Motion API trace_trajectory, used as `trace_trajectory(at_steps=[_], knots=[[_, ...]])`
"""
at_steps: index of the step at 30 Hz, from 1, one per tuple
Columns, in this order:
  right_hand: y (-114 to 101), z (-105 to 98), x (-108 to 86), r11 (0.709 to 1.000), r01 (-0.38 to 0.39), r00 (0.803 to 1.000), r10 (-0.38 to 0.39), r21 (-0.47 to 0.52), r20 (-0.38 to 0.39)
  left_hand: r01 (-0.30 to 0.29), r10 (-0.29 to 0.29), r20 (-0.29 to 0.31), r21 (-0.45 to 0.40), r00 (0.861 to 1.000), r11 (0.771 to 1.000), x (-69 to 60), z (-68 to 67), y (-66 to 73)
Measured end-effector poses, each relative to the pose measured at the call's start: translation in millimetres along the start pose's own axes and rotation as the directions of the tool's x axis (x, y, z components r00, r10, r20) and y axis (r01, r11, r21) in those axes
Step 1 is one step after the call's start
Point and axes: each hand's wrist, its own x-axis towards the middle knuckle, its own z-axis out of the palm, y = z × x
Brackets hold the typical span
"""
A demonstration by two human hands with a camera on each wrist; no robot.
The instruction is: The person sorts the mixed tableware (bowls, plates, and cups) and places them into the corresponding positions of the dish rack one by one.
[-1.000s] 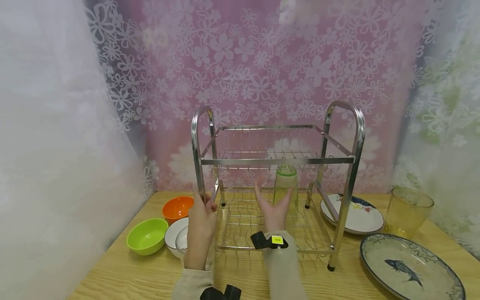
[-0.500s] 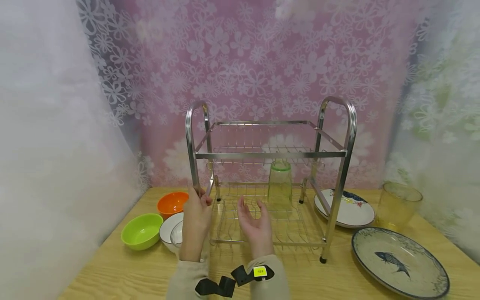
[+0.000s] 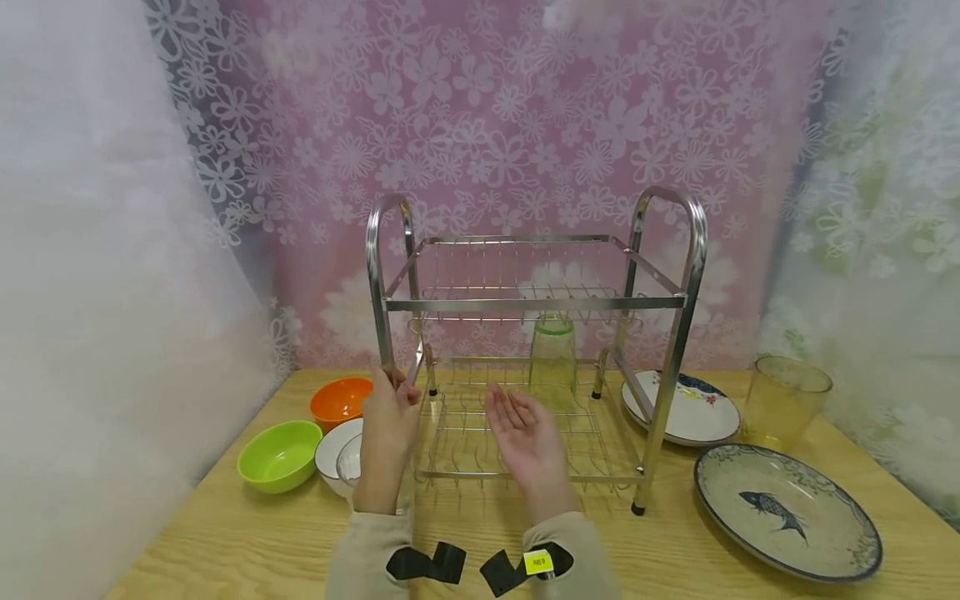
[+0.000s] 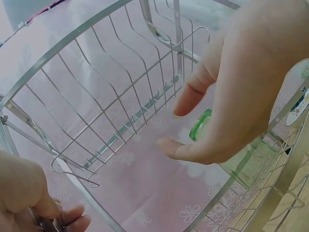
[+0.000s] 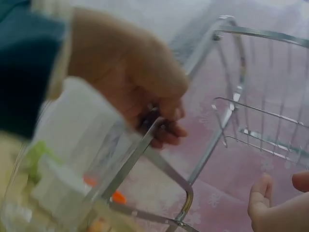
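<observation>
A two-tier metal dish rack stands on the table. My left hand grips its front left post, and the left wrist view shows those fingers curled round the metal. My right hand hovers before the lower tier, palm turned up and inward, fingers relaxed and holding nothing. Behind it a green-tinted drinking glass stands on the lower tier at the back, its narrower green end upward. In the left wrist view the right hand partly covers this glass.
Left of the rack sit an orange bowl, a lime green bowl, a white bowl and a clear glass bowl. To the right are a floral plate, a yellow glass and a fish-patterned plate.
My right hand has drawn back from the green-tinted glass toward me, and its spread fingers have come closer together. My left hand keeps its grip on the post. The view has shifted slightly.
</observation>
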Motion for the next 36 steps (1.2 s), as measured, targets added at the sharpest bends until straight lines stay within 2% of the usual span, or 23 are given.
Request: trace_trajectory(at_steps=[3,6,9,11,12,13,14,15,16,17,19,20,21,22,23,24,25,27,29,31,33,36], knots=[[-2,3,-4.3,0.983,0.007,1.0,-0.002,-0.186,0.025,0.02,-0.02,0.003,0.0,1.0,1.0,1.2,-0.3,0.0],[-3,7,-10.9,0.93,0.035,0.998,-0.011,-0.365,0.068,0.026,-0.026,0.001,0.005,1.0,1.0,2.7,-1.3,-0.4],[-5,10,-14.7,0.887,0.073,0.995,-0.036,-0.456,0.089,0.016,-0.016,-0.001,0.001,1.0,1.0,4.9,-1.9,0.3],[-6,11,-13.3,0.831,0.125,0.992,-0.088,-0.542,0.095,0.011,-0.011,-0.001,-0.004,1.0,1.0,6.3,-1.9,0.8],[-8,11,-11.3,0.781,0.16,0.987,-0.123,-0.604,0.102,0.009,-0.009,-0.003,-0.005,1.0,1.0,6.7,-1.8,1.1],[-9,10,-8.3,0.701,0.2,0.979,-0.169,-0.684,0.112,0.01,-0.01,-0.002,-0.006,1.0,1.0,7.0,-1.8,1.3],[-12,10,-4.6,0.595,0.245,0.965,-0.226,-0.765,0.133,0.012,-0.012,-0.001,-0.01,1.0,1.0,7.0,-1.6,1.2],[-15,9,0.2,0.469,0.295,0.941,-0.295,-0.832,0.168,0.012,-0.012,-0.001,-0.012,1.0,1.0,6.7,-1.2,1.0],[-19,9,5.5,0.316,0.334,0.908,-0.362,-0.888,0.212,0.014,-0.014,0.0,-0.011,1.0,1.0,6.2,-1.0,0.9],[-24,8,11.7,0.151,0.363,0.864,-0.424,-0.92,0.271,0.016,-0.016,0.003,-0.01,1.0,1.0,5.8,-0.8,0.6],[-35,10,25.1,-0.165,0.366,0.762,-0.512,-0.916,0.397,0.014,-0.014,0.007,-0.005,1.0,1.0,4.7,-0.3,0.3],[-41,11,32.7,-0.295,0.351,0.712,-0.532,-0.889,0.458,0.018,-0.018,0.01,0.001,1.0,1.0,4.2,-0.2,-0.2],[-47,12,40.1,-0.4,0.327,0.674,-0.536,-0.856,0.508,0.017,-0.017,0.009,0.011,1.0,1.0,3.9,-0.2,-0.5],[-52,14,47.1,-0.49,0.288,0.653,-0.528,-0.823,0.543,0.017,-0.018,0.008,0.017,1.0,1.0,3.5,-0.4,-0.5],[-57,15,53.7,-0.566,0.239,0.642,-0.517,-0.789,0.566,0.019,-0.019,0.009,0.018,1.0,1.0,3.4,-0.5,-0.8],[-61,16,59.3,-0.62,0.198,0.65,-0.497,-0.76,0.575,0.019,-0.019,0.008,0.018,1.0,1.0,3.2,-0.8,-0.8],[-64,16,64.8,-0.665,0.166,0.665,-0.47,-0.729,0.58,0.021,-0.021,0.007,0.017,1.0,1.0,2.8,-0.9,-1.0],[-69,17,73.0,-0.716,0.113,0.717,-0.421,-0.688,0.556,0.026,-0.026,0.006,0.005,1.0,1.0,2.1,-0.7,-1.8],[-72,18,80.3,-0.755,0.067,0.769,-0.377,-0.652,0.517,0.026,-0.026,0.006,-0.009,1.0,1.0,1.4,0.0,-2.5],[-74,19,86.3,-0.772,0.047,0.805,-0.346,-0.634,0.481,0.021,-0.021,-0.002,-0.01,1.0,1.0,0.9,1.0,-3.5],[-75,21,90.4,-0.777,0.045,0.827,-0.324,-0.628,0.459,0.01,-0.01,-0.013,-0.002,1.0,1.0,1.0,1.6,-3.9],[-78,21,95.5,-0.794,0.066,0.832,-0.291,-0.605,0.473,-0.015,0.016,-0.032,0.015,0.999,1.0,1.7,2.1,-4.0]])
